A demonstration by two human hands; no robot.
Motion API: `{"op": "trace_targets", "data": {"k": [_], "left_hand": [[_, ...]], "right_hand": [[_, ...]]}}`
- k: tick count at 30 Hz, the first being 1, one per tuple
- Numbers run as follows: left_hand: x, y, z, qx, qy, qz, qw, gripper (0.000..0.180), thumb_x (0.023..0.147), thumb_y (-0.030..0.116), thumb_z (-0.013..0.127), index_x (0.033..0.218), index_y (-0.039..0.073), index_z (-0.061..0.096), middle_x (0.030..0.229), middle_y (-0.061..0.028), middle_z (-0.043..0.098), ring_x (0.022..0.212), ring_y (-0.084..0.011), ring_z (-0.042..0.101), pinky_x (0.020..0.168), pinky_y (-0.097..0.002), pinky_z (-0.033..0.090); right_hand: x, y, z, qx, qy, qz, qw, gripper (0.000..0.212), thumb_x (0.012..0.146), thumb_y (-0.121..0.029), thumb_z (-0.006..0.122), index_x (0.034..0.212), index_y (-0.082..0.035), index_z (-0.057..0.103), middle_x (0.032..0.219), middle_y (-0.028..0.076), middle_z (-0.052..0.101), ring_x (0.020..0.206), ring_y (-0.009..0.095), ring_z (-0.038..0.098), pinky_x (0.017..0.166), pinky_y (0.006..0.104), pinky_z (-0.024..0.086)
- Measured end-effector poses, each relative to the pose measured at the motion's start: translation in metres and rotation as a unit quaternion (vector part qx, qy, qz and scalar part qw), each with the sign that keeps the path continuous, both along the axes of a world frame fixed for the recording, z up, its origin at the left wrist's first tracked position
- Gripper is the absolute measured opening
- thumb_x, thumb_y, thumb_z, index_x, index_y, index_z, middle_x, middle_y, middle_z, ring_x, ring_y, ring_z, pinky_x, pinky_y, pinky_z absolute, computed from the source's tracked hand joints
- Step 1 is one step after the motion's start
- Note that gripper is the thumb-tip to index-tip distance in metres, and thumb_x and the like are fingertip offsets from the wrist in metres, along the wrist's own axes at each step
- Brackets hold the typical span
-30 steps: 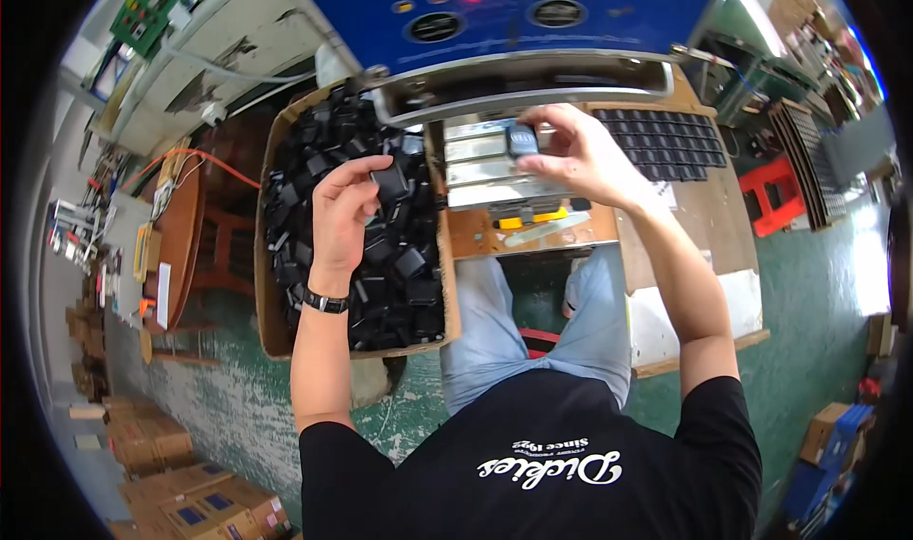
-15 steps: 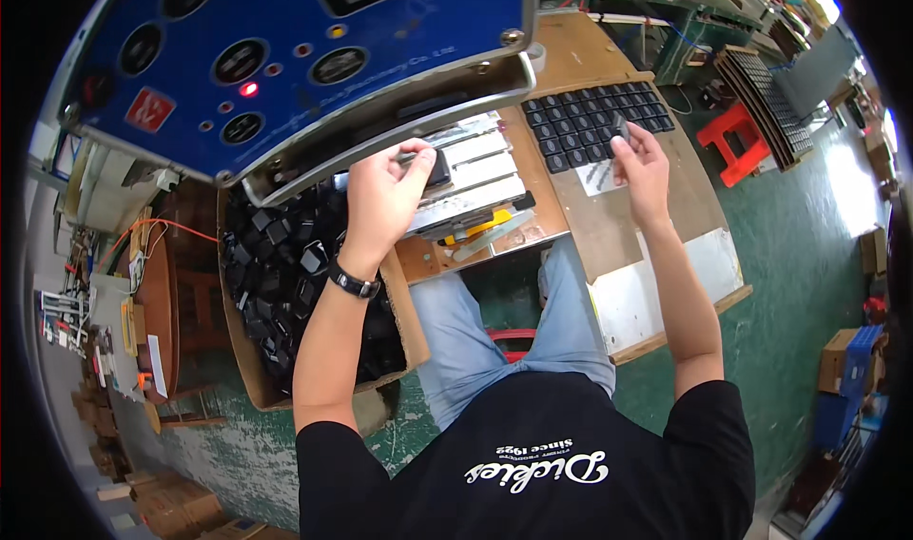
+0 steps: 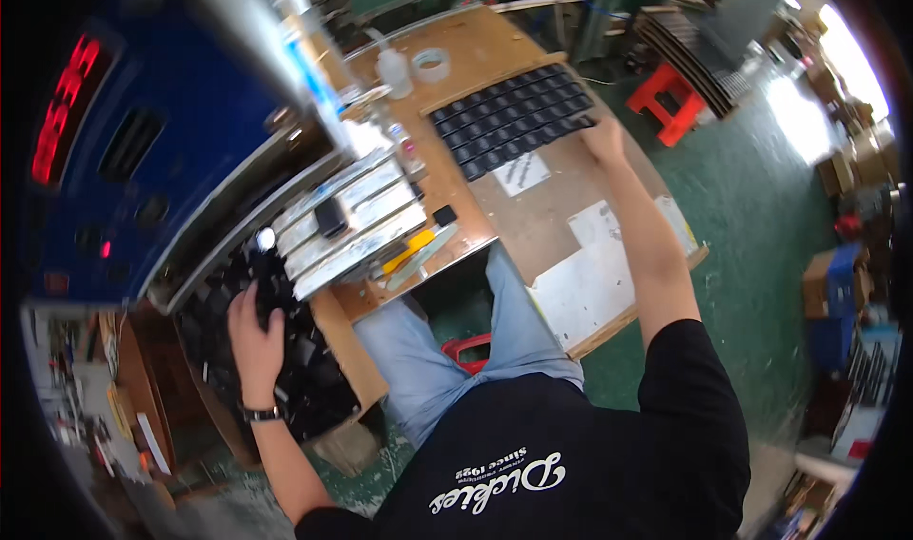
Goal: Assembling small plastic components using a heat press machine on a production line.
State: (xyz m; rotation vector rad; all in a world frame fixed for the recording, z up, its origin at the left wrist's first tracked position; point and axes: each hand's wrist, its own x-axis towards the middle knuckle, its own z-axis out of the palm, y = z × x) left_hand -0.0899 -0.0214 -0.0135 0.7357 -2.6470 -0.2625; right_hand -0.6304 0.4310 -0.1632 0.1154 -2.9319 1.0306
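Observation:
My left hand [image 3: 255, 340] reaches down into a cardboard box [image 3: 354, 369] heaped with loose black plastic pieces [image 3: 309, 355]; its fingers are apart and grip nothing I can see. At the right end of several rows of black square pieces [image 3: 509, 117], my right hand [image 3: 604, 143] has its fingertips closed on a small black square piece [image 3: 581, 122], partly hidden by the fingers. One black piece [image 3: 331, 218] sits on the slotted metal bed [image 3: 357, 219] of a blue machine [image 3: 181, 93].
Beside the metal bed lie a yellow-handled cutter [image 3: 409, 252] and a single black block [image 3: 444, 216]. A tape roll [image 3: 431, 65] and a white bottle [image 3: 394, 72] stand at the back of the table. A white label sheet [image 3: 521, 173] lies below the rows. A red stool [image 3: 666, 103] stands far right.
My left hand has let go of the black piece on the metal bed and moved down-left into the box. My right hand has brought its piece to the rows' end. The view has turned.

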Motion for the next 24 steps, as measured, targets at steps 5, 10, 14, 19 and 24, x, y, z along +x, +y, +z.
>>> {"op": "trace_targets", "data": {"k": [5,10,14,19,24], "left_hand": [[0.021,-0.005,-0.011,0.001,0.043,-0.010,0.999,0.036,0.094,0.013,0.070,0.128,0.006,0.073,0.125,-0.0111,0.074,0.110,-0.0336,0.068,0.100,-0.0397,0.054],[0.012,-0.008,-0.003,0.056,0.064,0.030,0.996,0.035,0.089,0.010,0.073,0.124,0.005,0.073,0.114,-0.0090,0.076,0.104,-0.0319,0.068,0.094,-0.0391,0.054],[0.001,-0.016,-0.002,0.080,0.050,0.037,0.995,0.037,0.089,0.009,0.074,0.125,0.004,0.073,0.114,-0.0090,0.076,0.103,-0.0300,0.068,0.097,-0.0370,0.054],[-0.003,-0.024,0.005,0.066,-0.024,0.024,0.997,0.029,0.087,0.010,0.077,0.115,0.004,0.077,0.107,-0.0101,0.073,0.096,-0.0296,0.066,0.090,-0.0364,0.054],[0.009,-0.014,0.020,0.130,0.063,0.051,0.988,0.023,0.091,0.005,0.078,0.114,0.000,0.078,0.108,-0.0093,0.074,0.085,-0.0246,0.067,0.082,-0.0303,0.056]], "right_hand": [[-0.010,-0.021,0.002,0.012,-0.005,0.053,0.999,0.038,0.092,-0.016,0.071,0.121,0.008,0.070,0.091,0.016,0.072,0.079,0.025,0.065,0.071,0.0347,0.054],[0.012,-0.018,0.012,-0.090,-0.071,0.054,0.992,0.039,0.095,-0.013,0.070,0.128,0.006,0.067,0.091,0.012,0.070,0.078,0.019,0.063,0.068,0.0296,0.051],[0.040,-0.020,0.029,-0.201,-0.103,0.071,0.972,0.041,0.097,-0.010,0.069,0.135,0.005,0.064,0.091,0.009,0.069,0.078,0.015,0.061,0.066,0.0255,0.049],[0.082,-0.056,0.083,-0.282,-0.071,0.165,0.943,0.043,0.100,-0.007,0.067,0.142,0.003,0.062,0.093,0.005,0.068,0.077,0.010,0.059,0.064,0.0211,0.047],[0.147,-0.115,0.152,-0.327,-0.046,0.367,0.869,0.044,0.103,-0.003,0.066,0.147,-0.002,0.062,0.106,0.005,0.069,0.080,0.010,0.062,0.067,0.0192,0.048]]}}
